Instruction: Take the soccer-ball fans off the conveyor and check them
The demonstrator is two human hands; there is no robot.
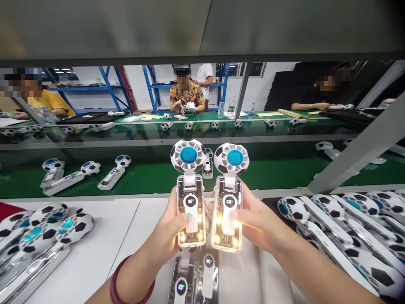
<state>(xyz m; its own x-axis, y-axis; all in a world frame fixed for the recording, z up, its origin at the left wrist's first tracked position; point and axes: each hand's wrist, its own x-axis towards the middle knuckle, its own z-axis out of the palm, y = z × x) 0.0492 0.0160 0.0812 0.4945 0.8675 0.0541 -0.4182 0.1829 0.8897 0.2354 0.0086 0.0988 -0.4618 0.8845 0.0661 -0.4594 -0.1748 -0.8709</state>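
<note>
My left hand (172, 226) is closed round a handheld fan (190, 190) with a football-patterned head, blue centre and clear body. Its display reads 80 and its lower lights glow. A matching handheld fan (230, 192) is gripped by my right hand (253, 215); this one shows 100 and its lights shine brightly. Both are upright, side by side, with each thumb on the white front panel. Below them, two more fans lie on the white table, a dark-bodied fan (181, 278) and a paler fan (208, 274), each with a lit display.
Football-patterned fans are piled on the left (47, 232) and in rows on the right (344, 236). Beyond the white table (126, 236) runs a green conveyor belt (152, 181) carrying more fans. A grey slanted post (357, 143) stands at right. Several people work across the belt.
</note>
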